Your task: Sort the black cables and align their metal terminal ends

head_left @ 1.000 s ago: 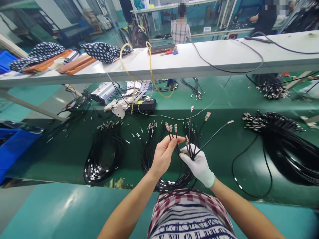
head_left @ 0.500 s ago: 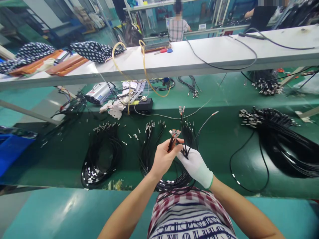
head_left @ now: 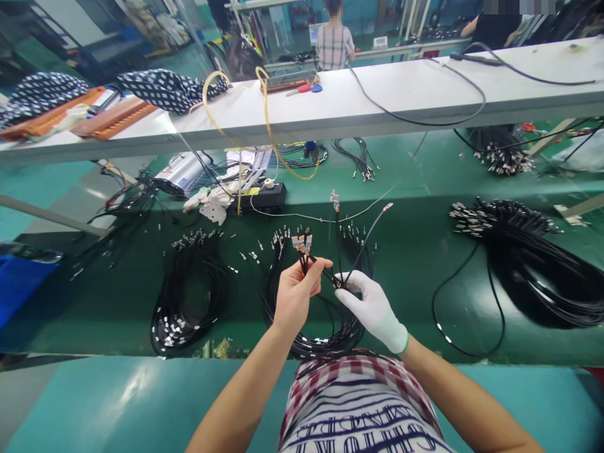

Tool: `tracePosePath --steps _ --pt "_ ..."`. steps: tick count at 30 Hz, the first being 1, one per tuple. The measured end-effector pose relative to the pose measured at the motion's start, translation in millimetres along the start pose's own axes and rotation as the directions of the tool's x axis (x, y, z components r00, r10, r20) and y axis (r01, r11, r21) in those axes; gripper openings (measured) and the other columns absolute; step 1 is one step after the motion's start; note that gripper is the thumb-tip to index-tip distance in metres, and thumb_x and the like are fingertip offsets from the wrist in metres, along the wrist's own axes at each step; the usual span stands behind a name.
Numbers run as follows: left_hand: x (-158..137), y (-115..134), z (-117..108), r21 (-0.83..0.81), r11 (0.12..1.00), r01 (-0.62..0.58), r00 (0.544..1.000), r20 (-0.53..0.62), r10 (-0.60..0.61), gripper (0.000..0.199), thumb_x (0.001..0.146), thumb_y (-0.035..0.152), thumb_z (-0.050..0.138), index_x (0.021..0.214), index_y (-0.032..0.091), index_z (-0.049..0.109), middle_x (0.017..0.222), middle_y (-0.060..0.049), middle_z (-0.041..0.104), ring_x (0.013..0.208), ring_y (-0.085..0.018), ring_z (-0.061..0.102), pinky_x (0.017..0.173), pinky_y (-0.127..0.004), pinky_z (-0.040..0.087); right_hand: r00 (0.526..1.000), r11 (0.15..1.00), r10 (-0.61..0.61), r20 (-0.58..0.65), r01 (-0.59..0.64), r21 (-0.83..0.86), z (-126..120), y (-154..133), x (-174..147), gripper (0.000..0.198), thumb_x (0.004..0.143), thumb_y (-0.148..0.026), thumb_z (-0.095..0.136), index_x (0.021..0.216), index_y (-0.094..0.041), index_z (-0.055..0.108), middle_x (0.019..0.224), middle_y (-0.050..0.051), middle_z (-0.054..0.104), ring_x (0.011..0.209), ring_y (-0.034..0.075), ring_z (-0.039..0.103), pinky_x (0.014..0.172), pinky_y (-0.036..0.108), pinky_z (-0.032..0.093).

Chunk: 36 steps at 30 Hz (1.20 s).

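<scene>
Bare, my left hand (head_left: pixel 296 292) pinches several black cables whose metal-tipped ends (head_left: pixel 302 243) fan out above the thumb. My right hand (head_left: pixel 375 308), in a white glove with a green cuff, closes on other black cables (head_left: pixel 338 251) just to the right. One of these stands up with a metal terminal (head_left: pixel 335 200) on top; a thinner lead (head_left: pixel 370 233) slants off to the right. Below both hands, a looped cable bundle (head_left: pixel 325 346) rests on the green bench and reaches the front edge by my apron.
Another coiled bundle (head_left: pixel 189 296) lies at left, with loose terminals beside it. A large cable bundle (head_left: pixel 533 264) fills the right side. A white shelf (head_left: pixel 330 113) crosses above the bench, carrying orange trays (head_left: pixel 113 119). A black power strip (head_left: pixel 262 198) sits under it. Two people work beyond.
My left hand has shifted left with its cable ends, opening a gap from the gloved hand. The right hand stays near its place, its cables spreading more. The view has shifted slightly.
</scene>
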<state>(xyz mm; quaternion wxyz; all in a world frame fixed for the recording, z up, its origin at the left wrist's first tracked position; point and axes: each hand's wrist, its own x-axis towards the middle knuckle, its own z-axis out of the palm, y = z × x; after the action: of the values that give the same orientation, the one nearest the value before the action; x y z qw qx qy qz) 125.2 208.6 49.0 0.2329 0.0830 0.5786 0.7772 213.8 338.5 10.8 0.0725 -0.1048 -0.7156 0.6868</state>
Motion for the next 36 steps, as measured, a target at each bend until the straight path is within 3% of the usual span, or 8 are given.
tracePosePath --steps 3,9,13,19,23,26,31,36 --pt "-1 -1 2 0.011 1.000 -0.005 1.000 0.022 0.005 0.025 0.085 0.038 0.068 0.082 0.013 0.070 0.057 0.005 0.030 0.050 -0.004 0.024 0.047 -0.021 0.016 0.999 1.000 0.009 -0.048 -0.010 -0.022 3 -4 1 0.030 0.082 -0.028 0.066 0.110 -0.020 0.065 0.102 0.004 0.068 0.084 0.016 0.062 0.081 0.032 0.050" --pt "-4 1 4 0.045 0.999 0.010 0.997 0.070 -0.013 0.026 0.085 0.038 0.068 0.081 0.013 0.069 0.057 0.005 0.030 0.050 -0.004 0.026 0.048 -0.022 0.017 0.998 0.939 0.032 -0.046 -0.014 0.343 13 -11 13 0.034 0.085 -0.045 0.063 0.107 -0.019 0.064 0.101 0.005 0.066 0.085 0.016 0.059 0.078 0.031 0.049" --pt "-5 -3 5 0.058 0.998 0.000 0.996 0.084 -0.005 0.025 0.086 0.037 0.067 0.079 0.013 0.069 0.061 0.003 0.037 0.050 -0.004 0.027 0.048 -0.022 0.018 0.990 0.941 0.070 -0.120 -0.026 0.336 14 -14 18 0.033 0.082 -0.050 0.066 0.084 -0.018 0.060 0.075 0.000 0.056 0.066 0.012 0.049 0.062 0.027 0.043" --pt "-9 0 3 -0.015 0.986 -0.165 0.983 0.075 0.166 0.029 0.092 0.036 0.059 0.073 0.013 0.061 0.081 -0.005 0.058 0.067 -0.009 0.047 0.059 -0.023 0.037 0.988 0.960 -0.075 -0.133 0.108 0.259 -3 -12 18 0.023 0.093 -0.041 0.056 0.087 -0.018 0.057 0.077 0.001 0.057 0.073 0.013 0.053 0.072 0.027 0.044" --pt "-5 17 4 -0.142 0.967 -0.213 0.977 0.000 0.215 0.032 0.094 0.038 0.056 0.070 0.016 0.052 0.056 0.003 0.040 0.066 -0.013 0.051 0.066 -0.026 0.045 0.997 0.974 -0.078 0.009 0.074 0.214 -21 -14 14 0.020 0.095 -0.038 0.054 0.091 -0.018 0.056 0.075 0.000 0.056 0.071 0.012 0.051 0.072 0.027 0.042" --pt "1 26 9 -0.198 0.964 -0.179 0.984 -0.015 0.179 0.027 0.091 0.040 0.059 0.076 0.018 0.052 0.054 0.007 0.029 0.049 -0.008 0.033 0.047 -0.020 0.033 0.986 0.988 -0.070 0.152 0.047 0.149 -27 -18 10 0.021 0.096 -0.037 0.051 0.091 -0.018 0.056 0.076 0.000 0.054 0.072 0.013 0.049 0.071 0.027 0.040" --pt "11 21 17 -0.145 0.988 -0.058 0.996 0.057 0.067 0.033 0.084 0.047 0.067 0.091 0.015 0.065 0.053 0.008 0.023 0.046 -0.005 0.022 0.044 -0.019 0.022 0.964 0.999 -0.018 0.266 0.009 0.036 -25 -25 6 0.025 0.097 -0.040 0.049 0.089 -0.017 0.055 0.076 0.001 0.054 0.072 0.014 0.049 0.071 0.028 0.040" --pt "11 16 15 -0.055 0.997 -0.047 0.998 0.027 0.049 0.034 0.084 0.046 0.067 0.083 0.012 0.071 0.057 0.002 0.043 0.047 -0.004 0.027 0.045 -0.021 0.021 0.973 1.000 0.029 0.227 -0.028 -0.009 -23 -26 7 0.035 0.097 -0.046 0.046 0.082 -0.016 0.056 0.074 0.001 0.056 0.071 0.013 0.049 0.069 0.027 0.039"
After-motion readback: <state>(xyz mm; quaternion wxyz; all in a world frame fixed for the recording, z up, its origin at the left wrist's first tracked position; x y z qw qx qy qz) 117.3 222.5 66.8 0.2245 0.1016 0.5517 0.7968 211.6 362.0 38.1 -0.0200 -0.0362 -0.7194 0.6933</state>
